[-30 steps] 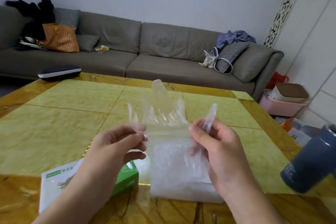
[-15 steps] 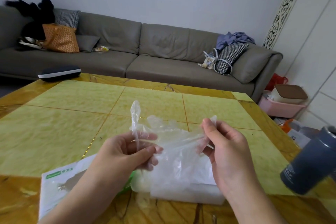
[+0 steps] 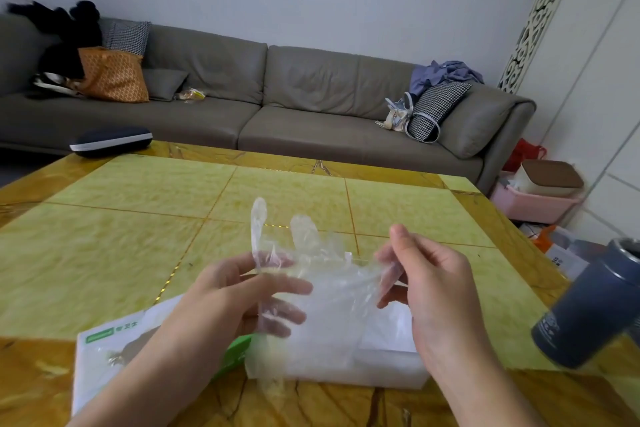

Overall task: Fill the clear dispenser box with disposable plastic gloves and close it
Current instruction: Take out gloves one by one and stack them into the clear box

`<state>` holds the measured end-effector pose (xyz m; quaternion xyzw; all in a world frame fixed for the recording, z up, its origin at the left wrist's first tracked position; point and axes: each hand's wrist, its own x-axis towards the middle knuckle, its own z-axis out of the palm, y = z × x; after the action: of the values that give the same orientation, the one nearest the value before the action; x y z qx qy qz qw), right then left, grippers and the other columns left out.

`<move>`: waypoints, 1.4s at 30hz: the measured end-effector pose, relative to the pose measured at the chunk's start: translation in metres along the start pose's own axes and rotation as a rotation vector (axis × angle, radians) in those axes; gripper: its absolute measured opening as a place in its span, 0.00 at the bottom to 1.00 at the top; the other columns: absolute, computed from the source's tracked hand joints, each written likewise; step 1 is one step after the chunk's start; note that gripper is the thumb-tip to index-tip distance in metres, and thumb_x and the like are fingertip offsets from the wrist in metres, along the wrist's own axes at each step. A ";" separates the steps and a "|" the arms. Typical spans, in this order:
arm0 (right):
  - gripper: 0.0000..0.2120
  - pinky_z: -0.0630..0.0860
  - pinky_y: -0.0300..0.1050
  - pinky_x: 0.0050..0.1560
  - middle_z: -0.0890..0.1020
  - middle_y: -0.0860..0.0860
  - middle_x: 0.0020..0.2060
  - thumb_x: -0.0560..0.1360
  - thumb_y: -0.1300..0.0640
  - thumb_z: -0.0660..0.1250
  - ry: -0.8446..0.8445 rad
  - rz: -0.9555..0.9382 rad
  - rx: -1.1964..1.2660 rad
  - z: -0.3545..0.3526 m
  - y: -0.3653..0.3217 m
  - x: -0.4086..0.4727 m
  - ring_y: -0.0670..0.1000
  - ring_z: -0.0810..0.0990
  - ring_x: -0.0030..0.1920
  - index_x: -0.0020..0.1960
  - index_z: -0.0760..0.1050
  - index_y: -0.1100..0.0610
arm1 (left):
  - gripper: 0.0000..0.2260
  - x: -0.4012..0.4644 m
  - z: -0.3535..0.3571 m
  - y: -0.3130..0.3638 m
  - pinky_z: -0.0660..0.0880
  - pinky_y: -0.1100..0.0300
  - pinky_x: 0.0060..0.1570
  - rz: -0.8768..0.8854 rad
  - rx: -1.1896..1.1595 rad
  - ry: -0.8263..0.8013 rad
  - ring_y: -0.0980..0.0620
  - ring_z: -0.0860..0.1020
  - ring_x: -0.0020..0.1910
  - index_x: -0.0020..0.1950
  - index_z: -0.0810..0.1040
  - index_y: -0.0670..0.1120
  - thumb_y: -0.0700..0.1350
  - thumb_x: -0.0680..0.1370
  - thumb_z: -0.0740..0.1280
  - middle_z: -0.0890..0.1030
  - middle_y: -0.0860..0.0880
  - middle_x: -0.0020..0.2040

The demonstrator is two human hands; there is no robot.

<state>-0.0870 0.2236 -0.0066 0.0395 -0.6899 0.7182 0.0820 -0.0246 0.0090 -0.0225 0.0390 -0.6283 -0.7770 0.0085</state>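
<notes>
A thin clear plastic glove (image 3: 318, 274) hangs stretched between my two hands above the near table edge, two of its fingers sticking up. My left hand (image 3: 242, 291) pinches its left side, fingers partly behind the film. My right hand (image 3: 426, 281) pinches the right edge. Under the glove, the clear dispenser box (image 3: 388, 367) rests on the table, open on top, with whitish gloves inside; the glove and my hands hide much of it.
A green and white glove carton (image 3: 114, 354) lies left of the box. A dark blue flask (image 3: 588, 308) stands tilted in view at the right table edge. A dark case (image 3: 110, 142) sits at the far left corner. Sofa and pink bin lie beyond the table.
The glove was lowered and bunched between my hands, then spread out again with two fingers sticking up. Both hands kept hold of it over the box.
</notes>
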 end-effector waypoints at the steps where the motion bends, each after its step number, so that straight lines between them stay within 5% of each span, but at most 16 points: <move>1: 0.20 0.79 0.49 0.33 0.79 0.58 0.28 0.81 0.48 0.69 -0.009 -0.016 -0.007 0.002 0.000 -0.001 0.56 0.77 0.28 0.36 0.83 0.58 | 0.14 0.001 0.002 -0.001 0.81 0.54 0.35 -0.010 -0.002 0.014 0.38 0.85 0.41 0.59 0.80 0.36 0.41 0.77 0.75 0.86 0.38 0.51; 4: 0.23 0.81 0.52 0.38 0.82 0.60 0.33 0.77 0.41 0.71 -0.062 0.021 0.102 0.005 0.000 -0.003 0.59 0.81 0.33 0.40 0.81 0.62 | 0.07 0.004 0.009 -0.006 0.81 0.56 0.31 0.068 -0.053 0.168 0.41 0.84 0.35 0.56 0.80 0.35 0.36 0.80 0.68 0.86 0.35 0.47; 6: 0.29 0.83 0.56 0.42 0.85 0.65 0.42 0.75 0.38 0.74 -0.260 0.154 0.193 0.007 0.001 -0.005 0.63 0.85 0.42 0.49 0.81 0.66 | 0.08 0.005 0.010 -0.008 0.82 0.56 0.33 0.148 -0.130 0.225 0.40 0.85 0.36 0.58 0.80 0.37 0.34 0.81 0.66 0.86 0.36 0.49; 9: 0.18 0.84 0.57 0.46 0.86 0.67 0.48 0.79 0.55 0.75 -0.536 0.294 0.138 0.013 0.001 -0.013 0.66 0.87 0.50 0.56 0.79 0.71 | 0.14 0.004 0.009 -0.007 0.84 0.54 0.41 0.237 -0.244 0.206 0.38 0.86 0.45 0.64 0.79 0.42 0.32 0.81 0.63 0.86 0.39 0.56; 13: 0.01 0.83 0.54 0.40 0.84 0.64 0.40 0.78 0.69 0.70 -0.410 0.255 0.105 0.010 -0.001 -0.011 0.62 0.85 0.40 0.48 0.79 0.66 | 0.16 0.002 0.006 0.002 0.85 0.50 0.45 0.290 -0.320 0.218 0.34 0.85 0.49 0.67 0.79 0.44 0.34 0.83 0.60 0.85 0.39 0.58; 20: 0.10 0.79 0.49 0.39 0.82 0.58 0.36 0.82 0.63 0.66 -0.039 0.229 0.264 -0.020 -0.001 0.016 0.55 0.84 0.37 0.42 0.78 0.59 | 0.14 0.001 0.001 0.001 0.84 0.53 0.44 0.241 -0.255 0.182 0.34 0.86 0.48 0.63 0.80 0.40 0.34 0.80 0.63 0.86 0.36 0.54; 23: 0.07 0.80 0.47 0.35 0.84 0.57 0.39 0.84 0.63 0.66 0.053 0.228 0.246 -0.031 0.001 0.025 0.54 0.85 0.38 0.48 0.80 0.63 | 0.12 -0.002 0.007 -0.001 0.83 0.51 0.42 0.268 -0.143 0.152 0.34 0.85 0.44 0.61 0.81 0.40 0.35 0.79 0.65 0.86 0.35 0.50; 28: 0.04 0.74 0.42 0.25 0.81 0.56 0.32 0.82 0.64 0.69 -0.074 0.293 -0.141 -0.047 0.022 0.037 0.50 0.79 0.27 0.48 0.80 0.64 | 0.07 -0.004 0.008 0.000 0.75 0.57 0.45 0.589 0.245 0.401 0.45 0.78 0.43 0.53 0.80 0.46 0.36 0.78 0.69 0.81 0.47 0.43; 32: 0.09 0.72 0.43 0.24 0.84 0.60 0.33 0.82 0.65 0.67 -0.183 0.259 -0.376 -0.052 0.026 0.041 0.51 0.78 0.26 0.44 0.80 0.65 | 0.07 -0.004 0.041 0.015 0.73 0.66 0.47 0.790 0.806 0.209 0.52 0.79 0.49 0.52 0.81 0.52 0.40 0.78 0.68 0.81 0.56 0.46; 35: 0.08 0.71 0.42 0.23 0.86 0.60 0.34 0.81 0.66 0.66 -0.185 0.219 -0.487 -0.052 0.026 0.041 0.50 0.78 0.24 0.45 0.79 0.67 | 0.10 0.021 0.072 0.000 0.75 0.66 0.48 0.543 1.166 -0.077 0.60 0.78 0.49 0.55 0.82 0.57 0.45 0.82 0.64 0.80 0.61 0.51; 38: 0.08 0.72 0.41 0.23 0.87 0.54 0.33 0.81 0.65 0.67 -0.189 0.181 -0.617 -0.053 0.028 0.041 0.50 0.80 0.23 0.43 0.79 0.63 | 0.13 0.049 0.085 -0.032 0.79 0.54 0.54 0.263 1.386 -0.182 0.56 0.79 0.54 0.62 0.80 0.57 0.49 0.84 0.58 0.80 0.58 0.57; 42: 0.10 0.76 0.41 0.24 0.87 0.50 0.34 0.80 0.63 0.68 -0.170 0.143 -0.839 -0.055 0.033 0.043 0.48 0.83 0.25 0.41 0.82 0.57 | 0.12 0.070 0.087 -0.045 0.80 0.53 0.56 0.031 1.470 -0.308 0.52 0.80 0.54 0.66 0.77 0.59 0.52 0.84 0.60 0.81 0.55 0.60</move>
<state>-0.1316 0.2798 -0.0344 0.0136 -0.9274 0.3735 -0.0163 -0.0990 0.0988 -0.0523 -0.0836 -0.9798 -0.1536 -0.0968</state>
